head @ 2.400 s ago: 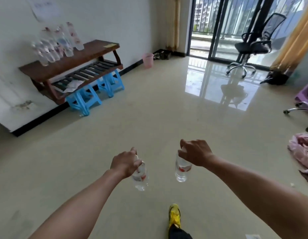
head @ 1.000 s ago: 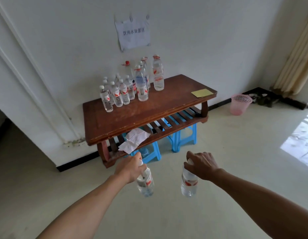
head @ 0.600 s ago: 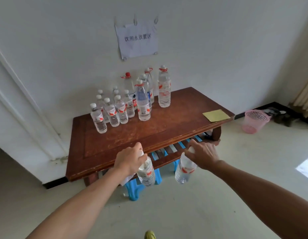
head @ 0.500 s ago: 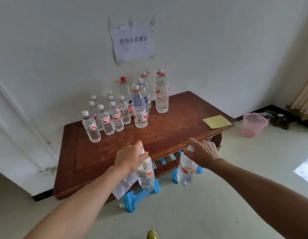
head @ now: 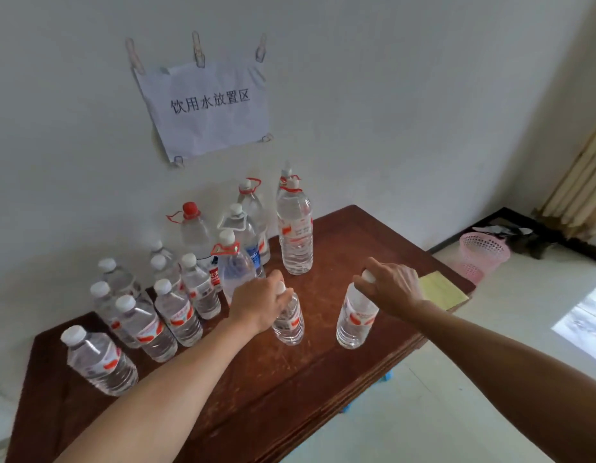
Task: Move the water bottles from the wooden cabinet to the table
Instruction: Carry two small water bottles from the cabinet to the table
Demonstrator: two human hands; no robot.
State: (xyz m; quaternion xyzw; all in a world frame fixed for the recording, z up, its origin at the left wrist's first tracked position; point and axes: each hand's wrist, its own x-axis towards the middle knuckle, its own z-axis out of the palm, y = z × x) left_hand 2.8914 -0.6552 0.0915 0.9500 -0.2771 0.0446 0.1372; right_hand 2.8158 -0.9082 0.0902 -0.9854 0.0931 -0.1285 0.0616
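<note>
My left hand (head: 258, 307) grips the cap end of a small clear water bottle (head: 289, 324) that stands upright on the dark wooden table (head: 280, 379). Just to the right, my right hand (head: 392, 285) holds the top of a second small water bottle (head: 355, 320), also upright with its base on the tabletop. Behind and to the left stand several small bottles with red labels (head: 176, 317) and several large bottles (head: 295, 228) along the wall. One small bottle (head: 99, 362) stands apart at the front left.
A paper sign (head: 206, 108) is clipped to the white wall above the bottles. A yellow pad (head: 442, 290) lies on the table's right end. A pink basket (head: 483, 255) sits on the floor to the right, near curtains (head: 580, 192).
I have walked up to the table carrying both bottles. They hung below the table edge before; now both stand on the tabletop with my hands still on their caps.
</note>
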